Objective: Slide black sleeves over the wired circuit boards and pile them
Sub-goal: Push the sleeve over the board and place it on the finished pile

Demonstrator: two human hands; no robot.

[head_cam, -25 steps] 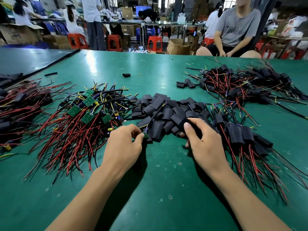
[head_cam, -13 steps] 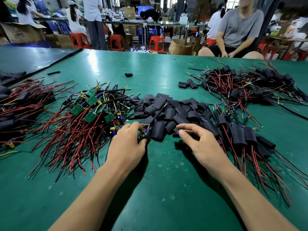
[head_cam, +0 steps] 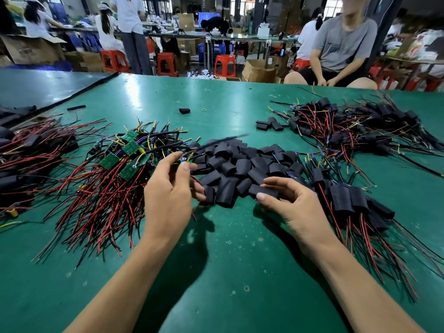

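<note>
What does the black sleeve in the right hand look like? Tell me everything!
The black sleeve is a short, flattened tube, matte and rubbery-looking. The right hand pinches it between thumb and forefinger, lying roughly flat, at the near edge of the pile of loose sleeves on the green table. Whether it touches the pile cannot be told.

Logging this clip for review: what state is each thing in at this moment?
left hand, grips a wired board, not yet sleeved
right hand, pinches one black sleeve
loose sleeves, heaped centre, empty
bare boards, piled left, uncovered
sleeved boards, piled right, covered
</note>
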